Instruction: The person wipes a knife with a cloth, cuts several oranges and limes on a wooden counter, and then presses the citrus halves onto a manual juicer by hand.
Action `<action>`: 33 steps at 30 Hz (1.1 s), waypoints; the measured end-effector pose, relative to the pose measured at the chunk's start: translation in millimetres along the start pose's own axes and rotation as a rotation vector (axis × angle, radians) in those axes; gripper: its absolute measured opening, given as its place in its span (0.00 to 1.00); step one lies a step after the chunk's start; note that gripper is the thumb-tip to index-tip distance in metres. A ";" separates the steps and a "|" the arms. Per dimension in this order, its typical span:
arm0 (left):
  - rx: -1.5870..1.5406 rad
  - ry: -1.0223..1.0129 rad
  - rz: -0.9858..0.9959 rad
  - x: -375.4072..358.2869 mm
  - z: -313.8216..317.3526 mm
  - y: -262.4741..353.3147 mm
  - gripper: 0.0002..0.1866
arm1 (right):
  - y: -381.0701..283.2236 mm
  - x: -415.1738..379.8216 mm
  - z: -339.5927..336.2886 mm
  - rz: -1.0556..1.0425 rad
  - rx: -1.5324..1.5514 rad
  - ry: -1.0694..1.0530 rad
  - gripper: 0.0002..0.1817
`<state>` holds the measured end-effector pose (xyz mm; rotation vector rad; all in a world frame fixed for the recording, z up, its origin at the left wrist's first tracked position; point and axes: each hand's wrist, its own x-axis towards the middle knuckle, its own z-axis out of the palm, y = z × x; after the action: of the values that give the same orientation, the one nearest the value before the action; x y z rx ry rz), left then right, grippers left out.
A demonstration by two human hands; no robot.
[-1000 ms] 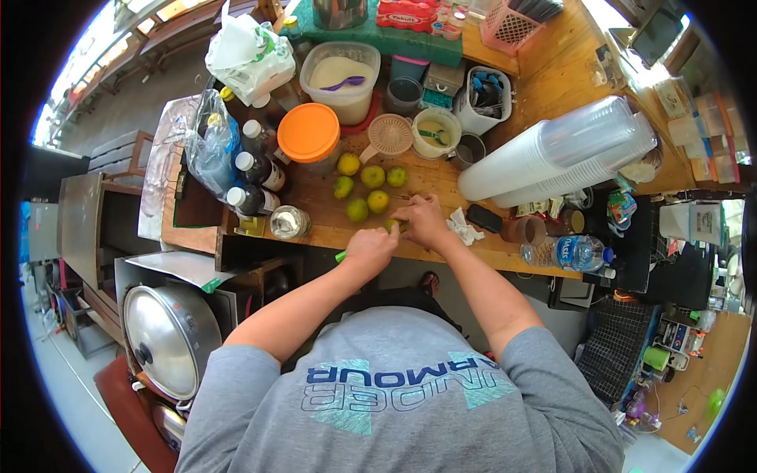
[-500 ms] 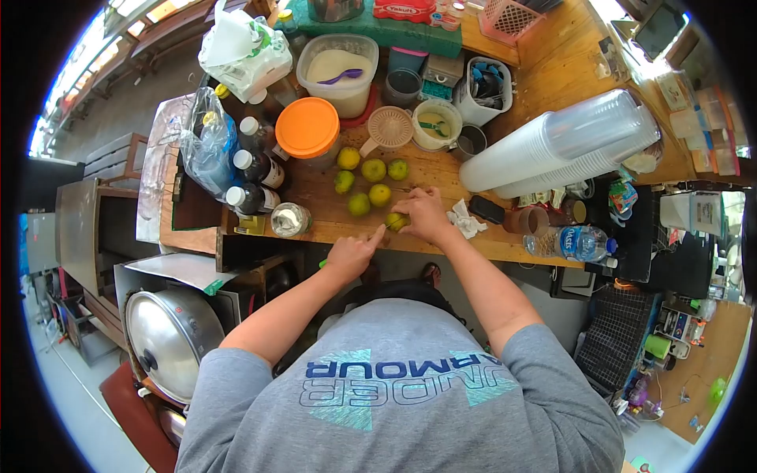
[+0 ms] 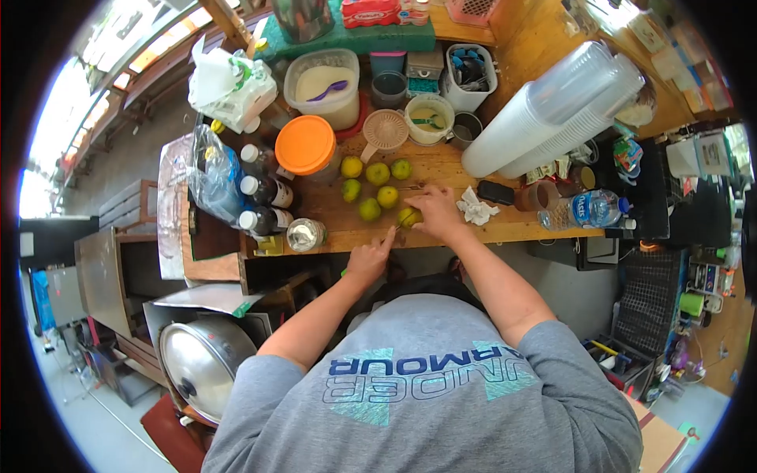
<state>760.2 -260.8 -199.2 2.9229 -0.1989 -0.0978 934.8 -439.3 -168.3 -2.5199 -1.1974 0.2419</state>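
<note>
My right hand is closed on a yellow-green citrus fruit near the front edge of the wooden table. Its fingers cover part of the fruit. Just to the left, my left hand has its index finger stretched towards that fruit and the other fingers curled. A small green end of a handled tool sticks out behind the left hand; the rest is hidden under it. Several more citrus fruits lie loose beyond my hands. A citrus juicer with a handle rests behind them.
An orange-lidded tub, dark bottles and a glass jar stand to the left. Stacked plastic cups, crumpled tissue, a black case and a water bottle are on the right. Behind is a white-powder container.
The camera view has tilted and shifted, so the scene sits differently in the picture. Both hands keep nearly the same pose at the fruit by the table edge.
</note>
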 end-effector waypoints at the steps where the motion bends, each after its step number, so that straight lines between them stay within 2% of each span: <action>1: 0.004 0.000 0.018 -0.5 -1.3 0.4 0.38 | -6.7 -6.7 -2.3 0.014 -0.001 0.011 0.30; 3: -0.030 0.021 -0.041 -3.9 -2.1 4.5 0.42 | -27.3 -23.1 -2.8 0.341 -0.059 0.069 0.33; 4: -0.032 0.023 -0.032 -3.8 -1.6 6.0 0.42 | -32.9 -27.2 1.0 0.349 -0.064 0.072 0.33; 6: -0.013 -0.025 -0.066 -0.2 -0.2 8.3 0.42 | -38.9 -28.8 9.2 0.554 0.062 -0.014 0.33; 7: -0.014 -0.023 -0.061 3.9 1.7 10.3 0.42 | -37.8 -27.4 12.3 0.559 0.049 0.043 0.30; 11: 0.000 -0.031 -0.059 6.4 -2.0 14.8 0.41 | -30.2 -23.4 9.1 0.679 0.168 0.045 0.29; 13: -0.006 -0.015 -0.067 1.4 -4.0 14.4 0.41 | -29.2 -26.4 12.2 0.747 0.225 0.119 0.28; 15: -0.007 -0.075 -0.096 -1.9 -8.4 14.1 0.41 | -23.8 -29.4 10.6 0.731 0.261 0.129 0.28; 20: 0.008 -0.058 -0.113 16.9 -7.5 24.7 0.38 | -13.1 -31.1 -0.5 0.675 0.332 0.055 0.27; 25: -0.054 -0.068 -0.198 -4.1 -14.9 28.5 0.36 | 16.6 -35.9 -4.0 0.687 0.381 -0.195 0.28; 29: -0.154 0.055 -0.279 -13.5 -26.4 43.1 0.34 | 52.0 -39.8 5.9 0.568 0.460 -0.232 0.24; 32: -0.193 0.118 -0.345 -15.3 -36.5 58.5 0.32 | 57.8 -33.6 -15.2 0.524 0.533 -0.233 0.22; 33: -0.198 0.152 -0.361 -15.6 -37.8 63.1 0.31 | 61.3 -26.3 -20.3 0.449 0.478 -0.161 0.20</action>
<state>739.8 -312.1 -148.1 2.7193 0.3439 0.0474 968.3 -500.4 -172.1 -2.3254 -0.5153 0.7548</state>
